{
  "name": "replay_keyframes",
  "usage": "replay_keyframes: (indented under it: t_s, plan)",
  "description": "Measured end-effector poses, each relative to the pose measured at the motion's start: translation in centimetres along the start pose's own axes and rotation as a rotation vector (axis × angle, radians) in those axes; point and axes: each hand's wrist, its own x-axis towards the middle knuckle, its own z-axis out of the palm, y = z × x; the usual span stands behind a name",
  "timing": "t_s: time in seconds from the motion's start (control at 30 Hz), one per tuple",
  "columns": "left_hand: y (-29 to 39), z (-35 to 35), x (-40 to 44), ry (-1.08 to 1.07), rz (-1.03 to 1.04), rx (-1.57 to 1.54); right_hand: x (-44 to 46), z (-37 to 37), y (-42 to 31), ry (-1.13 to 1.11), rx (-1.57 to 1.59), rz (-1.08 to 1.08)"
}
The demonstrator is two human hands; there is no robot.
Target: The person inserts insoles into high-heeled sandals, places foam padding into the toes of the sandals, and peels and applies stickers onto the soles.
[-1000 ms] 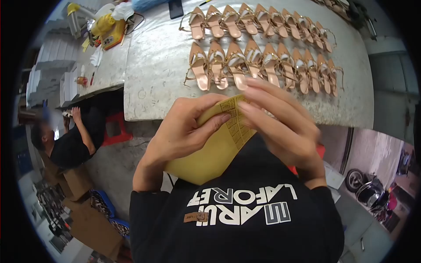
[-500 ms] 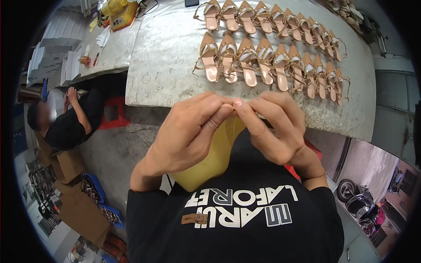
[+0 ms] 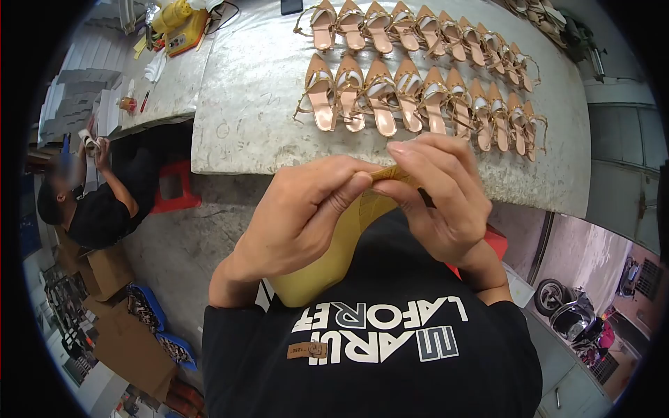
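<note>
A yellow shoe last with a smooth, glossy body stands tilted against my chest, its narrow upper end between my hands. My left hand is closed on that end, thumb and forefinger pinching its edge. On the other side, my right hand curls round the same end. Its thumb presses on the last while the forefinger is raised off it. Thin lines show on the last's upper part. Two rows of tan pointed strappy shoes stand on the worktable beyond my hands.
A yellow machine and a dark phone lie at the table's far left. At left, a person in black holds a shoe near a red stool. Cardboard and blue crates stand on the floor.
My right forefinger has lifted away from the pinch and the right hand has opened a little, uncovering the last's tip. The person at left has raised a shoe.
</note>
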Motion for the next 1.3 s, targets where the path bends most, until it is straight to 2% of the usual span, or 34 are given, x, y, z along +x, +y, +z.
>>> replay_keyframes:
  t_s: [0.03,0.07,0.13,0.3,0.37,0.4,0.47,0.77,0.87,0.97,1.03,1.07,1.13,1.17,1.3]
  plan:
    - [0.0,0.1,0.0,-0.015,0.046,0.060,0.6,-0.4,0.4,-0.023,-0.041,-0.110]
    - [0.1,0.1,0.1,-0.028,0.094,0.121,0.8,-0.7,0.6,-0.020,-0.046,-0.107]
    - [0.4,0.1,0.3,-0.017,0.122,0.199,1.0,-1.2,0.8,-0.169,-0.121,-0.154]
    - [0.8,-0.2,0.0,-0.035,0.164,0.363,0.8,-0.8,0.8,-0.194,-0.248,-0.291]
    - [0.5,-0.1,-0.5,0.040,0.007,0.135,0.1,-0.1,0.7,-0.170,-0.323,-0.358]
    - [0.6,-0.2,-0.6,0.052,0.004,0.136,-0.2,0.4,0.6,-0.135,-0.342,-0.341]
    - [0.9,-0.4,-0.9,0.060,-0.198,-0.038,-0.4,0.9,0.8,-0.110,-0.349,-0.326]
    - [1.2,-0.4,-0.7,0.105,-0.296,-0.208,-1.0,1.8,1.3,-0.125,-0.320,-0.243]
    - [0.7,-0.5,-0.5,0.125,-0.333,-0.219,-0.9,1.9,1.4,-0.105,-0.211,-0.202]
    - [-0.3,-1.0,-0.1,0.149,-0.445,-0.335,0.0,-0.1,0.4,-0.136,0.063,-0.022]
    - [-0.7,-1.6,-0.1,0.179,-0.453,-0.374,-0.2,-2.3,0.2,-0.125,0.289,-0.034]
    - [-0.8,-1.8,-0.1,0.198,-0.460,-0.416,0.6,-3.4,0.1,-0.211,0.314,-0.031]
    - [-0.6,-1.9,0.1,0.123,-0.481,-0.487,2.0,-1.4,-0.7,-0.221,0.090,-0.027]
    - [-0.5,-1.9,0.3,0.049,-0.497,-0.556,2.4,-0.7,0.0,-0.282,0.021,-0.124]
    - [-0.5,-1.9,0.4,0.038,-0.521,-0.626,1.5,0.0,0.3,-0.277,0.026,-0.159]
